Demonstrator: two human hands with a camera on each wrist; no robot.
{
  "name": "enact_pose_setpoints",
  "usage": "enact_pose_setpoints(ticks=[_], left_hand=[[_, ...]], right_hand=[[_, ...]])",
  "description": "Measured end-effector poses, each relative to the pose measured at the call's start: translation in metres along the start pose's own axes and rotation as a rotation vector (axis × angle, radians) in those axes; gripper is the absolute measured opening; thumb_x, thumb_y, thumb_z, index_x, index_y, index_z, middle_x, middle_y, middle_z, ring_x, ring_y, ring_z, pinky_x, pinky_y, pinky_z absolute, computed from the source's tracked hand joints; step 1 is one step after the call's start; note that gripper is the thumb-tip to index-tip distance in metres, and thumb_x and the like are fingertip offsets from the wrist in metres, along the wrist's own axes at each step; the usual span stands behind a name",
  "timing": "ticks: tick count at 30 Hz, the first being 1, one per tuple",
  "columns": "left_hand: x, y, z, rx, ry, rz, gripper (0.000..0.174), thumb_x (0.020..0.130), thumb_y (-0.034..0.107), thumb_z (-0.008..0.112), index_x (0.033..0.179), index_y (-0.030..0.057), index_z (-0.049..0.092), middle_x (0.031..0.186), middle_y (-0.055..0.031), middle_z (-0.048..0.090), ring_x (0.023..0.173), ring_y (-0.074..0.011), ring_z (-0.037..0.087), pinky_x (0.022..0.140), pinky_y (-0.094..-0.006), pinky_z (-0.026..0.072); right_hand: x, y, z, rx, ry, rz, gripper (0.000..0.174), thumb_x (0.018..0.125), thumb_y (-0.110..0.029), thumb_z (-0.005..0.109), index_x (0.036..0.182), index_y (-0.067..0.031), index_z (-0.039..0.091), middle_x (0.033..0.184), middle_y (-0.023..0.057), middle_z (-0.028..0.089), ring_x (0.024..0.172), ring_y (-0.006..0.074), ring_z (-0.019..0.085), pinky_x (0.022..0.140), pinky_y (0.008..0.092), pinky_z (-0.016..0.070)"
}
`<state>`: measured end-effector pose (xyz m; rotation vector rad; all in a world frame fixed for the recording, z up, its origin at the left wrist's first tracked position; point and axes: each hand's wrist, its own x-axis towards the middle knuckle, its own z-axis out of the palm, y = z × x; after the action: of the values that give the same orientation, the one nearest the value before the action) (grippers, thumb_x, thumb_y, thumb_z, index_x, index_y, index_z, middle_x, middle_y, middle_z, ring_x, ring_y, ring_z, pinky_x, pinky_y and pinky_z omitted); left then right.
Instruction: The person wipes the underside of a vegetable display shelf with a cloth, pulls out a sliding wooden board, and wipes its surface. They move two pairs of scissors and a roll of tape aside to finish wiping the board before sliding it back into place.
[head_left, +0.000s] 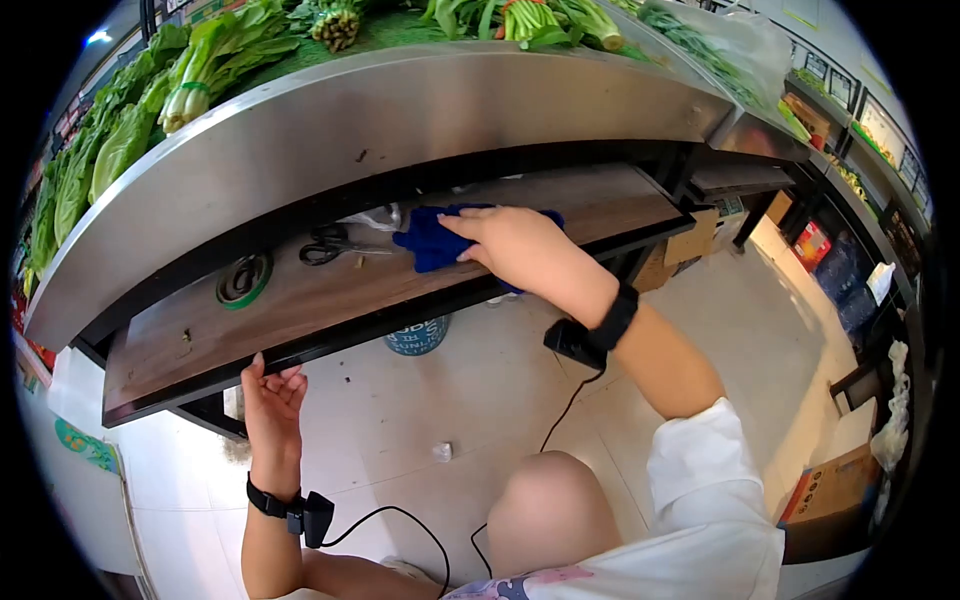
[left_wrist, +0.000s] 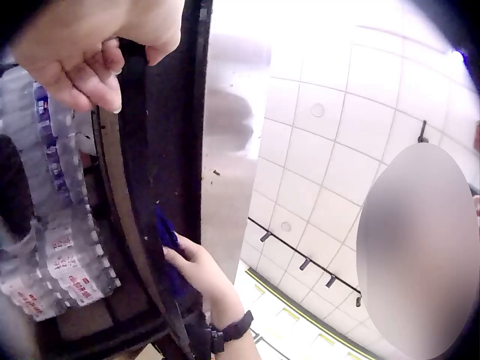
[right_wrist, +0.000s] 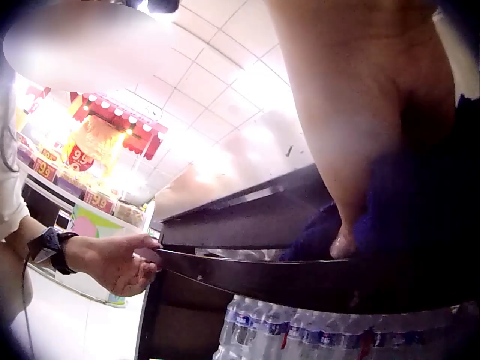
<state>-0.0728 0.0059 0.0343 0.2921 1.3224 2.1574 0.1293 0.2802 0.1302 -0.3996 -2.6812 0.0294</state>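
A dark blue cloth (head_left: 430, 242) lies bunched on the brown shelf board (head_left: 400, 280). My right hand (head_left: 525, 250) holds it from above, index finger and thumb spread over it. In the right wrist view the thumb presses the blue cloth (right_wrist: 311, 232) near the board's black edge; the hand hides other fingers. My left hand (head_left: 272, 400) grips the front edge farther left, thumb on top and fingers curled below. Left of the cloth on the board lie black-handled scissors (head_left: 325, 248), a green-rimmed tape roll (head_left: 245, 280) and a crumpled clear plastic bag (head_left: 375, 218).
Above the board runs a steel ledge (head_left: 400, 110) bearing leafy vegetables (head_left: 215, 65). Beneath stands a blue printed container (head_left: 418, 337); packed water bottles (right_wrist: 300, 330) show below too. A white scrap (head_left: 443, 452) lies on the floor, a cardboard box (head_left: 830, 480) at right.
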Motion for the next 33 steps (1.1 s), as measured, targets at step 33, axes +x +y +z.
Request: enact_pose_setpoints(ticks=[33], left_hand=[[0.001, -0.001, 0.001, -0.021, 0.019, 0.022, 0.029, 0.089, 0.040, 0.056, 0.096, 0.0116, 0.057, 0.077, -0.0039, 0.062, 0.073, -0.0123, 0.057, 0.077, -0.0278, 0.0457]], right_hand=[[-0.023, 0.091, -0.023, -0.124, -0.066, 0.083, 0.041, 0.076, -0.010, 0.067, 0.117, -0.0108, 0.060, 0.105, 0.0188, 0.062, 0.095, 0.0367, 0.059, 0.080, 0.0398, 0.0492]])
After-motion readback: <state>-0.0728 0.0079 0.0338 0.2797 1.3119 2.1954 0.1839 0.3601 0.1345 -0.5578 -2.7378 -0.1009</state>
